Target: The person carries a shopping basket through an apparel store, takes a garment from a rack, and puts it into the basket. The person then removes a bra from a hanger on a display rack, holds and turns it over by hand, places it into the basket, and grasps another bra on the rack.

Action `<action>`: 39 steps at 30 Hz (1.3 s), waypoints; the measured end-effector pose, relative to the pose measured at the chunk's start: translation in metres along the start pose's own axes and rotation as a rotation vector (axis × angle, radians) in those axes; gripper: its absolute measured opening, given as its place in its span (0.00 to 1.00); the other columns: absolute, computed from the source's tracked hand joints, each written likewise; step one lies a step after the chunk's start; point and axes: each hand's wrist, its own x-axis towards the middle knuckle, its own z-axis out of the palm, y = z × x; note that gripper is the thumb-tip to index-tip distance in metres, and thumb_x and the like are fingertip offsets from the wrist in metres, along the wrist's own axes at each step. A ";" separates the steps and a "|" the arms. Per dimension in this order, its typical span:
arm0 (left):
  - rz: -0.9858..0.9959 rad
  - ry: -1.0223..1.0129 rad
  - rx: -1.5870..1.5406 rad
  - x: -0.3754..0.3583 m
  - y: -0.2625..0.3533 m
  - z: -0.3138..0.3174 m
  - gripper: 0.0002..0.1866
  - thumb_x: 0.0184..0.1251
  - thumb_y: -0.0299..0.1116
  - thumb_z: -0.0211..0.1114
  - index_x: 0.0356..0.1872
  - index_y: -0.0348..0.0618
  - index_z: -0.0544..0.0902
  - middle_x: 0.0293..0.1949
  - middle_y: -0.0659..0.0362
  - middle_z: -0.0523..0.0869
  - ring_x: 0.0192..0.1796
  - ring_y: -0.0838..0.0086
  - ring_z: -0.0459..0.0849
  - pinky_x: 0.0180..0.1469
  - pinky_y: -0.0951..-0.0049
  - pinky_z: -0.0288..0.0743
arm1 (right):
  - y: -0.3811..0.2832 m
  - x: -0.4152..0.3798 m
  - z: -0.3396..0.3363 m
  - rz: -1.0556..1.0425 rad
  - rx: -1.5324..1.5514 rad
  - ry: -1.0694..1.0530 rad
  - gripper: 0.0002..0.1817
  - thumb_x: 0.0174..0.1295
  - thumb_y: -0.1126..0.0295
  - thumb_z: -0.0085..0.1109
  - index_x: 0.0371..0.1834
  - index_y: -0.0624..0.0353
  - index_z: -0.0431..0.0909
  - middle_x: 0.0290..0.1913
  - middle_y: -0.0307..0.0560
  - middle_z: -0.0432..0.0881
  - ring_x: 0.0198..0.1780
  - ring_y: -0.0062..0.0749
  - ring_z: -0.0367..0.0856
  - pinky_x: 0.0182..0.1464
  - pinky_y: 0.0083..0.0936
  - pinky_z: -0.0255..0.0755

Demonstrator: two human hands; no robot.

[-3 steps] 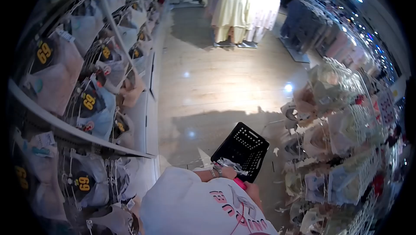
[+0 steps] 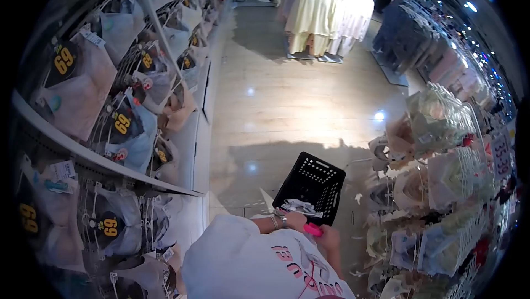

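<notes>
A black perforated shopping basket (image 2: 338, 180) hangs in front of my body, tilted, with crumpled white and grey items (image 2: 301, 206) in its near end. At its near edge is a bright pink piece (image 2: 313, 229) that looks like the basket's handle. My left hand (image 2: 296, 220), with a watch and bracelets at the wrist, is closed at the left end of this handle. My right hand (image 2: 330, 236) is closed at its right end. Its fingertips are partly hidden.
Shelves of hanging bras (image 2: 124, 150) with "69" tags line the left. More bras (image 2: 411, 188) hang on wire racks to the right, beside a "35-39" sign (image 2: 501, 154). Ahead, a rack of pale yellow tops (image 2: 314, 15) stands on the wooden floor (image 2: 298, 106).
The view has turned slightly left, so the shelves and racks sit further right. More of the pink handle shows between my hands, and the right hand sits slightly further right.
</notes>
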 end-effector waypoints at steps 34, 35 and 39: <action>-0.564 0.615 -0.191 0.159 0.021 -0.122 0.17 0.51 0.53 0.65 0.30 0.52 0.86 0.27 0.54 0.86 0.31 0.57 0.85 0.34 0.59 0.77 | 0.157 0.294 -0.082 -0.721 0.051 0.194 0.12 0.40 0.60 0.67 0.19 0.52 0.74 0.21 0.43 0.78 0.24 0.41 0.81 0.25 0.36 0.74; -0.557 0.678 -0.181 0.164 0.003 -0.125 0.17 0.50 0.52 0.66 0.29 0.51 0.85 0.25 0.54 0.85 0.30 0.57 0.85 0.33 0.59 0.77 | 0.152 0.310 -0.081 -0.723 0.064 0.207 0.12 0.40 0.59 0.67 0.19 0.52 0.74 0.21 0.43 0.78 0.23 0.42 0.81 0.25 0.37 0.75; -0.580 0.731 -0.168 0.170 -0.033 -0.167 0.17 0.47 0.52 0.69 0.30 0.51 0.85 0.26 0.53 0.86 0.31 0.58 0.85 0.34 0.60 0.78 | 0.128 0.368 -0.084 -0.730 0.069 0.227 0.14 0.38 0.58 0.67 0.20 0.54 0.76 0.23 0.46 0.81 0.23 0.43 0.82 0.25 0.38 0.76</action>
